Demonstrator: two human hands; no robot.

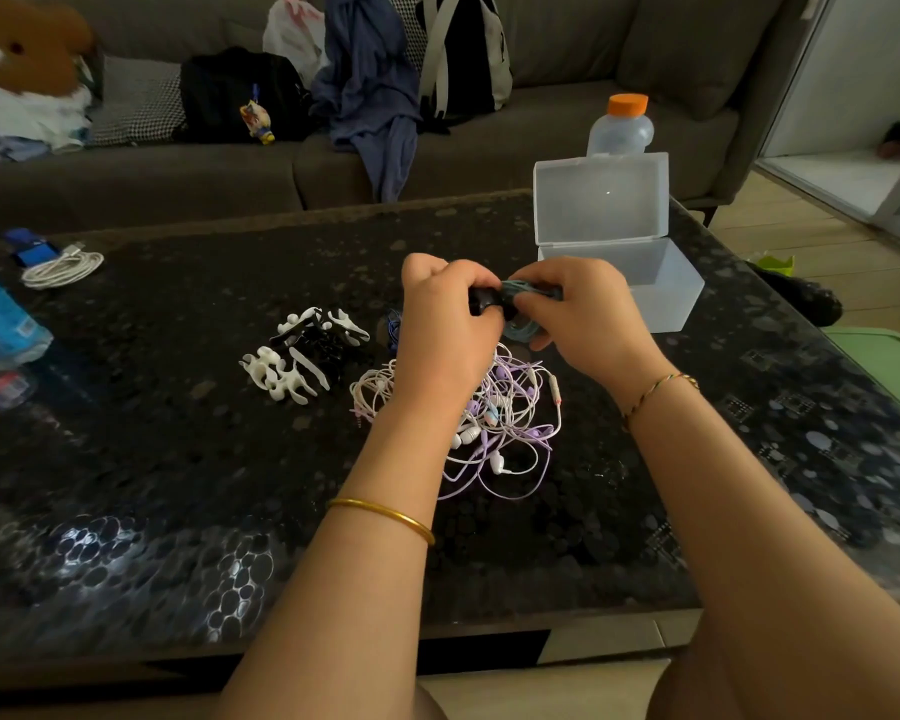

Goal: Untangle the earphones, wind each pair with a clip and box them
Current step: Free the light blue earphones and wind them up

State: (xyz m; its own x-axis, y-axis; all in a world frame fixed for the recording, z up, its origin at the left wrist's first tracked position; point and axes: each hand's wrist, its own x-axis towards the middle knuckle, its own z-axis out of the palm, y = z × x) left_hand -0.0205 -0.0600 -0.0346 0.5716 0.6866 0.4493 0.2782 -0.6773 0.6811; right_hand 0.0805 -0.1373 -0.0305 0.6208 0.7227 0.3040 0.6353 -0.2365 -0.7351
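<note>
Above the dark table, my left hand [448, 314] grips a black clip [484, 299] and my right hand [583, 309] pinches a teal earphone cable [523, 289] wound around that clip. A loop of the teal cable hangs below my right hand. Under my wrists lies a tangled pile of white and purple earphones [505, 423]. A heap of white and black clips [302, 356] sits to the left of the pile. A clear plastic box [655, 288] stands open at the right, its lid upright.
A bottle with an orange cap [622, 127] stands behind the box. A coiled white cable [63, 268] and a blue-labelled water bottle [1, 319] lie at the table's left. A sofa with bags and clothes [375, 85] runs behind the table.
</note>
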